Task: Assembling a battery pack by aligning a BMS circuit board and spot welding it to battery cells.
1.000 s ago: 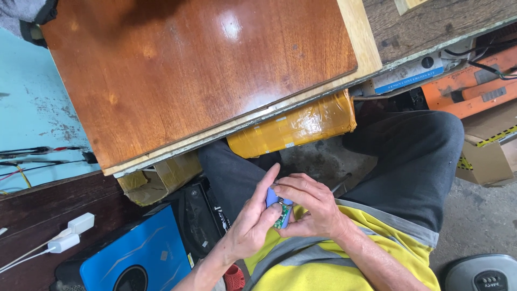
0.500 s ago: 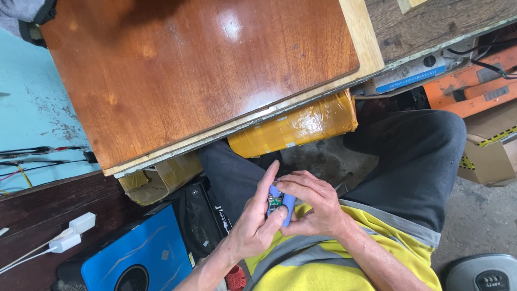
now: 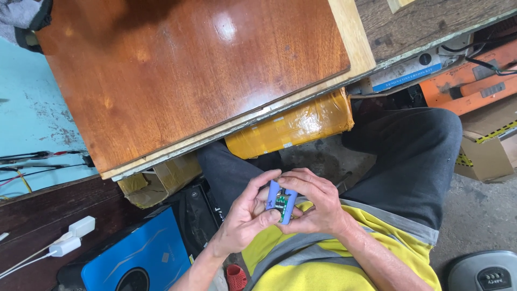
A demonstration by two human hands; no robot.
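Both my hands are together over my lap, below the table edge. Between them is a small blue battery pack (image 3: 273,192) with a green circuit board (image 3: 281,202) on its face. My left hand (image 3: 245,218) grips its left side, thumb and forefinger curled around it. From the right, my right hand (image 3: 319,207) closes over it, fingertips on the top and on the board. I sit in dark trousers (image 3: 414,156) and a yellow and grey vest (image 3: 323,258).
A glossy brown wooden tabletop (image 3: 188,81) fills the upper frame. A parcel wrapped in yellow tape (image 3: 293,126) lies under its edge. A blue box (image 3: 137,258) and white plugs (image 3: 70,237) are at lower left, with cardboard boxes (image 3: 484,151) and orange equipment (image 3: 474,86) at right.
My hands have stayed in the same spot over my lap. The fingers have shifted slightly around the blue battery pack, which now shows more of its green board.
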